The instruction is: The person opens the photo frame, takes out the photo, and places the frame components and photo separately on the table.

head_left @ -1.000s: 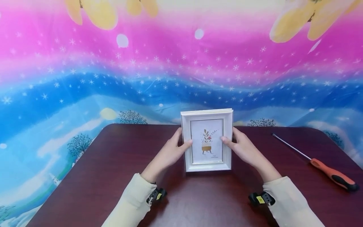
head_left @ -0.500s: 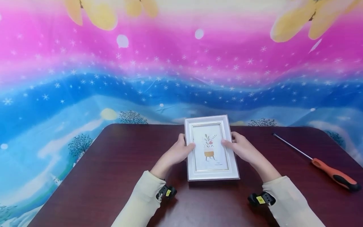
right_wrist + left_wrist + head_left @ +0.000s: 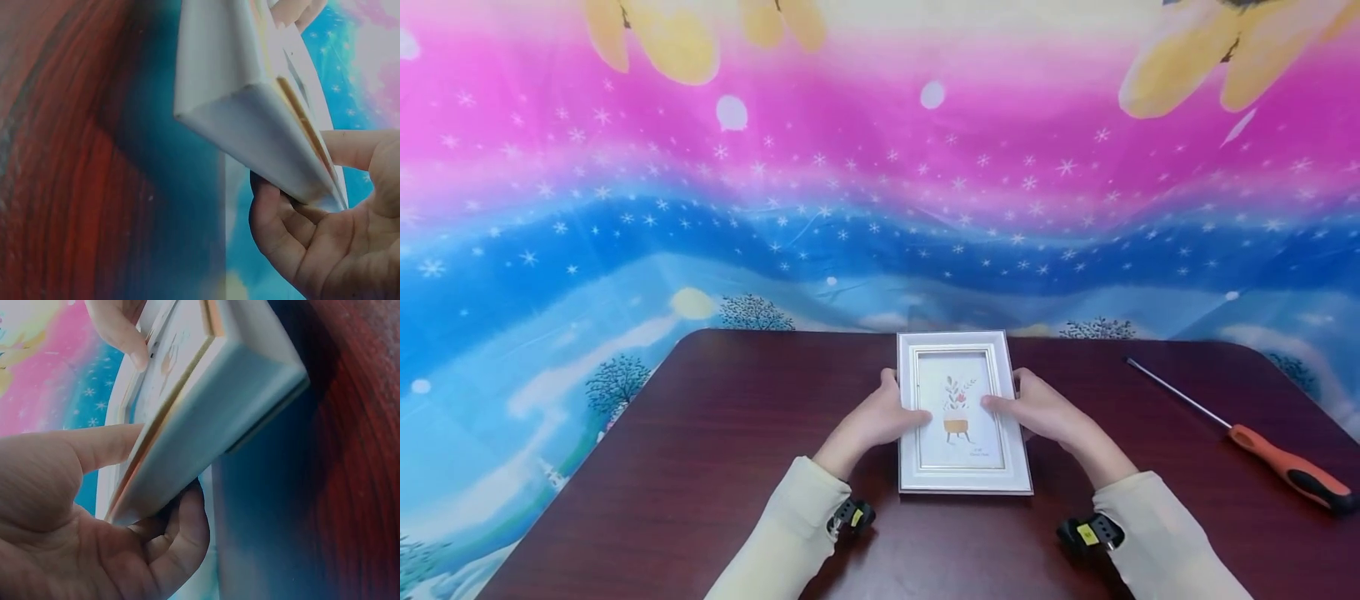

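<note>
A white picture frame (image 3: 961, 482) with a print of a potted plant is held between both hands over the table, its face tilted up toward the head camera. My left hand (image 3: 874, 417) grips its left side, thumb on the front and fingers curled behind, as the left wrist view shows with the frame's edge (image 3: 206, 419) between them. On the opposite side my right hand (image 3: 1051, 408) grips in the same way; the right wrist view shows its fingers (image 3: 275, 219) bent under the back of the frame. The backs of both hands' fingers are partly hidden in the head view.
A screwdriver (image 3: 1270, 454) with an orange and black handle lies on the right of the dark red wooden table (image 3: 715, 433). Behind the table hangs a colourful printed cloth (image 3: 880, 167) with snowflakes and trees. Small black devices sit on both wrists.
The picture frame has come down and tipped back from nearly upright to a flatter tilt. My left hand has shifted right and down with it; the right hand lowered slightly. Screwdriver unmoved.
</note>
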The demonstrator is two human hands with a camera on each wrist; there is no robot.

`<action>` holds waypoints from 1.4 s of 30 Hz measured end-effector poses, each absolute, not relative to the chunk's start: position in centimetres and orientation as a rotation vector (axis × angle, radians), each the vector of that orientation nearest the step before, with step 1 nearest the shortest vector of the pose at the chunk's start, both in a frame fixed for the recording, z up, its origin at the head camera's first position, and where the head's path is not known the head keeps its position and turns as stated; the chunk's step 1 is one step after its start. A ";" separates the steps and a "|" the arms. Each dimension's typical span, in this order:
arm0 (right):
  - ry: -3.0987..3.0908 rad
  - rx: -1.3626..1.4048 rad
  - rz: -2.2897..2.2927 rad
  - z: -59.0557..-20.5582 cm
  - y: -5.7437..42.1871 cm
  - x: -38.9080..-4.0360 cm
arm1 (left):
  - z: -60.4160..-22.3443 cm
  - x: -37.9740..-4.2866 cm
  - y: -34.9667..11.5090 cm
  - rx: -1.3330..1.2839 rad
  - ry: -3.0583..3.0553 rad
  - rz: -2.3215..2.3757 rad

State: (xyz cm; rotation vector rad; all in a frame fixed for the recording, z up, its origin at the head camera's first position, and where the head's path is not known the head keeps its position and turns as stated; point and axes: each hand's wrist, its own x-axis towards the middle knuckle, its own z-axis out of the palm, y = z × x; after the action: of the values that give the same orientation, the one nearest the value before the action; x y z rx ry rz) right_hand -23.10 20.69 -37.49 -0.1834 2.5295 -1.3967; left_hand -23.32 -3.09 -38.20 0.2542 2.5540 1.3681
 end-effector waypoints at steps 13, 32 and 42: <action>2.510 -0.138 -1.349 -38.1 20.7 -23.2 | -38.3 -23.1 -2.8 0.219 2.661 1.125; 2.775 -0.301 -0.944 -37.9 19.9 -22.7 | -38.4 -22.4 -2.5 0.247 2.789 0.966; 2.795 -0.383 -0.955 -38.2 19.7 -22.6 | -38.6 -22.1 -2.3 0.223 2.776 0.946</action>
State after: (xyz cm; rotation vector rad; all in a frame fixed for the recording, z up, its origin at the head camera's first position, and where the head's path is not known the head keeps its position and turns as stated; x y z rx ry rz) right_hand -22.58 19.71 -38.23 -0.3825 2.7946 -0.9547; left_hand -22.08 -2.29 -38.59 0.2234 2.7756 0.9459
